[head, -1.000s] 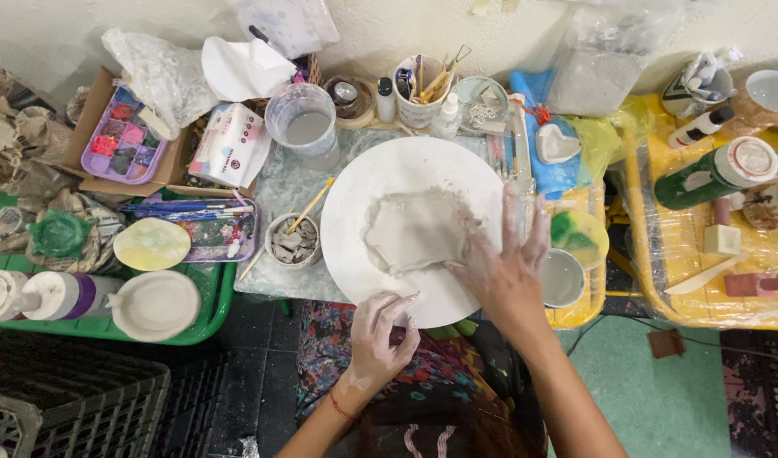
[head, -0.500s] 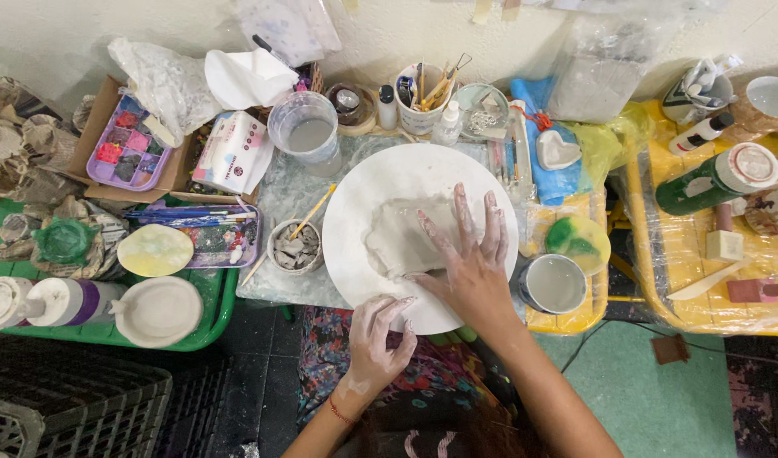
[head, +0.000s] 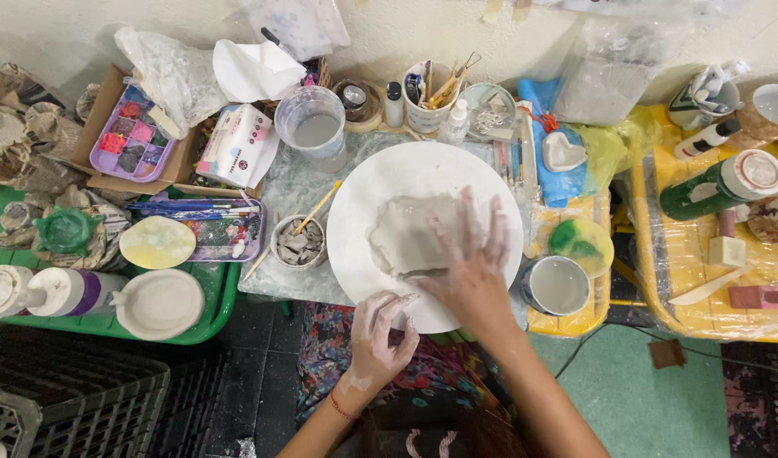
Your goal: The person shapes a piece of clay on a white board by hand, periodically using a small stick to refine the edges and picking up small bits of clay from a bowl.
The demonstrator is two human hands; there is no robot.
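1. Since the earlier frame the right hand point(head: 470, 271) has slid leftward across the clay slab point(head: 406, 242), from its 3 o'clock edge to over its right half; the left hand point(head: 380, 326) has kept its place at the disc's 6 o'clock rim.
2. Far left, 9 o'clock of the scene: green tray point(head: 215, 314) carrying two bottles point(head: 41, 293), a shallow white dish point(head: 160, 303) and a yellow palette point(head: 157, 242). Untouched.
3. At 11 o'clock: paint box point(head: 134, 136) with coloured wells, tissue pack point(head: 236, 144), water beaker point(head: 313, 127).
4. Small bowl point(head: 300, 242) of clay scraps, a brush resting in it, sits just beside the disc at its 9 o'clock.
5. White disc point(head: 423, 178), centre of the bench, bears the slab, which lies flat and slightly left of the disc's centre.
6. Left hand: fingers curled inward at the disc's near rim, clay-smeared. Whether it pinches a bit of clay I cannot tell.
7. Right hand: flat, fingers spread, palm down on the slab; pressing, grasping nothing.
8. Tool cup point(head: 431, 93) at 12 o'clock of the disc; blue-rimmed cup point(head: 557, 284) just beside the disc at 4 o'clock.
9. Far right, 3 o'clock: yellow tray point(head: 703, 263) with a green bottle point(head: 711, 191) and wooden tools.
10. Progress, in my judgement: the slab is already spread thin with a ragged outline; flattening is well on. No trimmed edge, cut shape or surface finish shows, so shaping appears left to do.
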